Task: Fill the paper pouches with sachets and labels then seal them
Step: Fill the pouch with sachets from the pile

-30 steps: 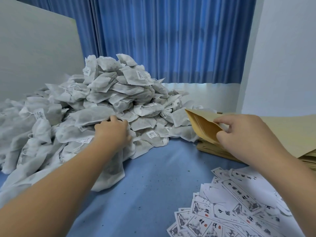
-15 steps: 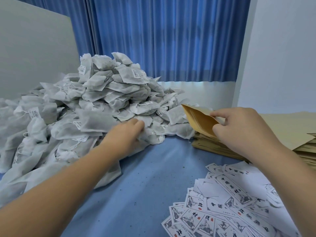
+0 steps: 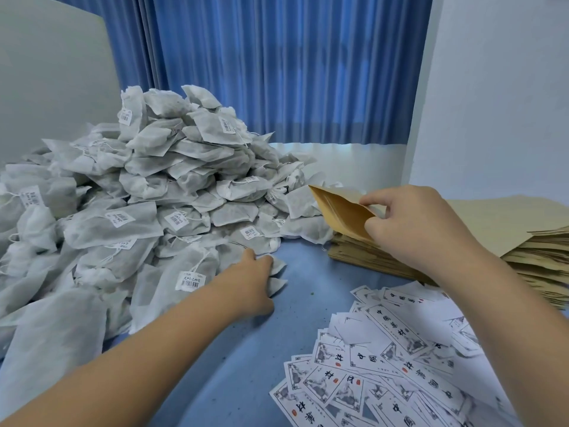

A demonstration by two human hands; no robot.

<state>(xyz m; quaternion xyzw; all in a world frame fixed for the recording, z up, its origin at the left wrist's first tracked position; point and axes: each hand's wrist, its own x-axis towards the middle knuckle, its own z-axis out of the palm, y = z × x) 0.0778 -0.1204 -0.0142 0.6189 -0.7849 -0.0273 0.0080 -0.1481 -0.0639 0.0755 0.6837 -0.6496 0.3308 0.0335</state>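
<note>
The left hand (image 3: 253,282) grips one sachet (image 3: 278,285) at the foot of the pile (image 3: 154,195), mid table (image 3: 308,272). The right hand (image 3: 412,226) pinches a pouch (image 3: 338,211) open over the stack (image 3: 538,260) by the right edge. Keep the mouth wide and slide the sachet in flat.

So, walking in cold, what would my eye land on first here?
The big heap of white sachets fills the left of the blue table, before a blue curtain. At its foot the left hand grips a sachet, while the right hand pinches a brown paper pouch above the stack of pouches at right. Printed labels lie fanned out at the near right.
</note>
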